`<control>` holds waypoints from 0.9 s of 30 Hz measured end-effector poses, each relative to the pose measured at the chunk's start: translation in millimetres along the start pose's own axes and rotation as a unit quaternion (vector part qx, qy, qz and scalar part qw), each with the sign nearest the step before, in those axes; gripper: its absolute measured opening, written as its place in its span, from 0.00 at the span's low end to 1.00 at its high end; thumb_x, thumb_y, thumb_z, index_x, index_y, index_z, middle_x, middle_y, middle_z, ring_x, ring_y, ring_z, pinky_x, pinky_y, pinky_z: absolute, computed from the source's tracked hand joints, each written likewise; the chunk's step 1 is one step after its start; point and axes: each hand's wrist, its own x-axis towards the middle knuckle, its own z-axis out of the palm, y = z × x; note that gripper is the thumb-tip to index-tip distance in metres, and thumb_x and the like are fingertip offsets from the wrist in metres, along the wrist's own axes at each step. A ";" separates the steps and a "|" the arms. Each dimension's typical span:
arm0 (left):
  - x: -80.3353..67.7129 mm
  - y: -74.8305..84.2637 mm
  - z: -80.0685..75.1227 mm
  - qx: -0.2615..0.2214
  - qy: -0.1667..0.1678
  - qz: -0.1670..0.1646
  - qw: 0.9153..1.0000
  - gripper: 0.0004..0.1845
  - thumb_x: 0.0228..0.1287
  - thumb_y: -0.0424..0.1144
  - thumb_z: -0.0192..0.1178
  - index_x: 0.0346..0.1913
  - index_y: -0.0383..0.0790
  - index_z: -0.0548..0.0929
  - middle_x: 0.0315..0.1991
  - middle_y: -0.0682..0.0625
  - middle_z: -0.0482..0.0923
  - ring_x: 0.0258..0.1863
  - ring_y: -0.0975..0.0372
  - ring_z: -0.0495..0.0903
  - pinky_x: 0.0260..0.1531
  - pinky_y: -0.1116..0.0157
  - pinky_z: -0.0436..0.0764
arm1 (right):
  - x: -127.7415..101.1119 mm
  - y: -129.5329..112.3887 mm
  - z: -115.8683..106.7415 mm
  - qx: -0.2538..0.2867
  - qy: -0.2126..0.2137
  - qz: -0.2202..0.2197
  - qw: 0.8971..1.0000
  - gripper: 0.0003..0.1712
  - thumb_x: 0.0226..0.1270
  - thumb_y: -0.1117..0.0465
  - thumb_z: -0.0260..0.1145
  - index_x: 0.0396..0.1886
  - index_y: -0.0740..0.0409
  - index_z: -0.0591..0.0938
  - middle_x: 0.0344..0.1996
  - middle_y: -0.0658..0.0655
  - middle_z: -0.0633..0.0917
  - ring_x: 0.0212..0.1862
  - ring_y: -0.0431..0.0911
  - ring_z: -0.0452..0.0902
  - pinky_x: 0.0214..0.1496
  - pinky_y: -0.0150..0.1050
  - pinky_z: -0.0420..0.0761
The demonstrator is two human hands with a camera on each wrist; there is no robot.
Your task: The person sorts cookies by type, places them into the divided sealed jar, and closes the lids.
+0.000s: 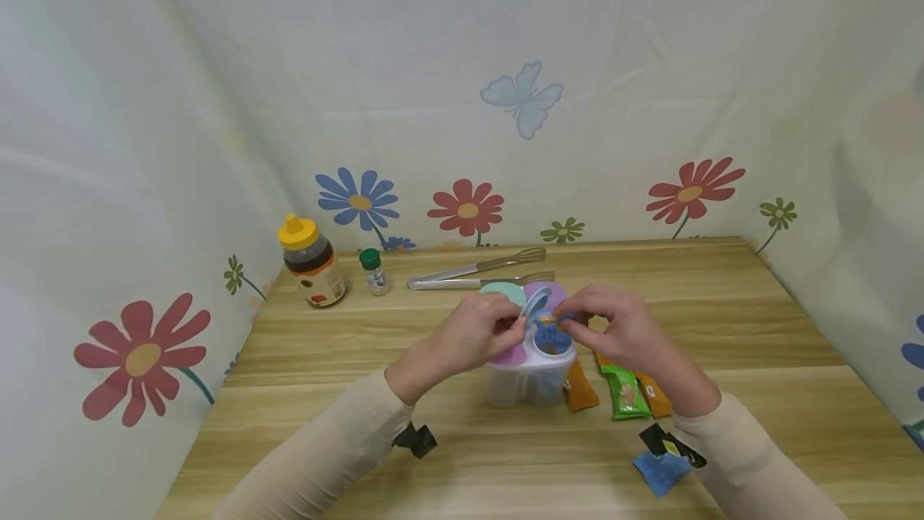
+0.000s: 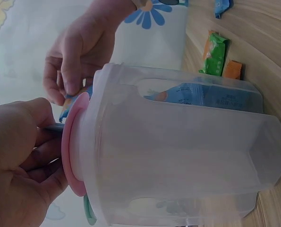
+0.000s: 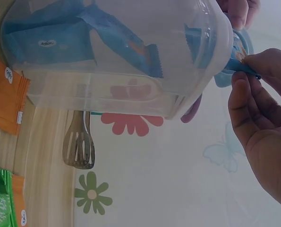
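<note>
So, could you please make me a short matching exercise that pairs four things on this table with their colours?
Things:
1. honey bottle cap
2. small jar lid
3. tongs
4. packet in the right hand

Colours:
a. blue
b. yellow
c. silver
d. green

Pairs: 1-b, 2-d, 3-c, 4-a

Clear container [image 1: 530, 379] (pastel lids), blue packets [image 1: 550, 337].
</note>
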 end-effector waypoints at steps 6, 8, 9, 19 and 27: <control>0.0 0.4 0.4 -0.004 0.001 -0.003 1.000 0.04 0.60 0.32 0.63 0.29 0.38 0.84 0.21 0.53 0.76 0.22 0.69 0.71 0.22 0.79 0.71 | -3.0 3.0 2.2 -0.001 -0.002 -0.001 1.000 0.12 0.56 0.69 0.72 0.37 0.49 0.87 0.34 0.44 0.86 0.33 0.35 0.77 0.35 0.29 0.80; 0.0 0.3 0.5 -0.004 0.003 -0.003 1.000 0.04 0.59 0.31 0.63 0.28 0.37 0.84 0.21 0.54 0.76 0.21 0.69 0.70 0.22 0.79 0.71 | -3.4 3.7 1.8 -0.005 -0.004 -0.001 1.000 0.12 0.56 0.69 0.72 0.37 0.50 0.87 0.34 0.44 0.86 0.33 0.35 0.77 0.35 0.30 0.81; 0.0 0.4 0.5 -0.002 0.005 -0.002 1.000 0.04 0.59 0.31 0.63 0.28 0.37 0.84 0.21 0.54 0.76 0.21 0.69 0.70 0.22 0.79 0.71 | -3.7 3.7 1.5 -0.008 -0.007 0.001 1.000 0.11 0.56 0.69 0.72 0.37 0.50 0.87 0.34 0.44 0.86 0.33 0.35 0.77 0.35 0.30 0.81; 0.1 0.6 1.3 0.005 0.004 -0.005 1.000 0.05 0.60 0.33 0.62 0.27 0.38 0.84 0.20 0.54 0.76 0.21 0.70 0.71 0.22 0.79 0.71 | -8.5 1.6 -1.2 -0.031 -0.055 0.033 0.998 0.05 0.57 0.65 0.72 0.32 0.51 0.87 0.35 0.42 0.82 0.35 0.36 0.76 0.36 0.33 0.81; 0.4 0.4 1.2 0.008 0.011 0.006 1.000 0.05 0.60 0.33 0.62 0.27 0.38 0.84 0.21 0.54 0.77 0.22 0.70 0.71 0.22 0.80 0.71 | -7.5 1.3 -1.2 -0.043 -0.082 0.025 0.995 0.05 0.59 0.64 0.71 0.34 0.50 0.88 0.36 0.42 0.82 0.37 0.37 0.76 0.37 0.33 0.81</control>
